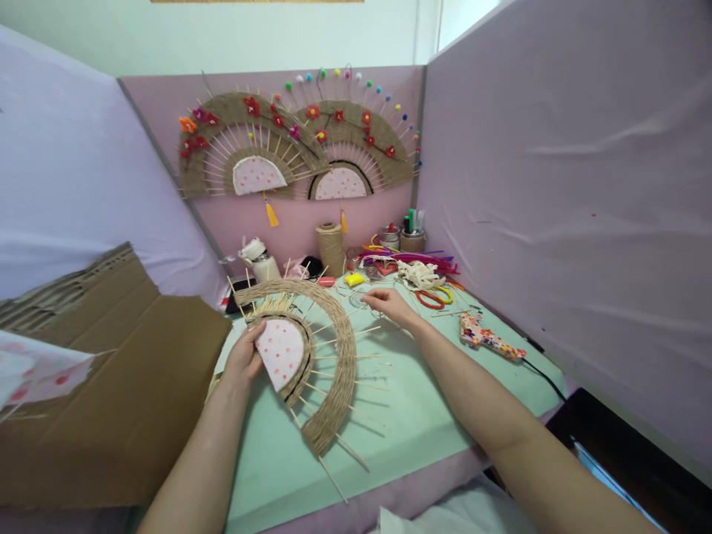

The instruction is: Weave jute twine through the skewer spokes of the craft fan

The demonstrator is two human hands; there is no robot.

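My left hand (pixel 245 354) grips a half-round craft fan (pixel 345 348) by its inner edge, beside the white, pink-dotted centre. Brown twine is wound in two arcs over thin wooden sticks that stick out past the rim. The fan is tilted above the table, its rounded side turned to the right. Beyond the fan, my right hand (pixel 386 302) reaches over the table with fingertips pinched together. A thin, clear loop or coil (pixel 357 298) lies at those fingertips; whether they hold it, or something fine, is too small to make out.
A cardboard box (pixel 167 371) stands at left. At the back are a twine spool (pixel 331 248), a white bottle (pixel 260 259), pipe cleaners (pixel 439 261) and pen cups (pixel 412 241). Scissors (pixel 431 298) and a flowered glue gun (pixel 489 340) with a cord lie right. Two decorated fans (pixel 361 137) hang behind.
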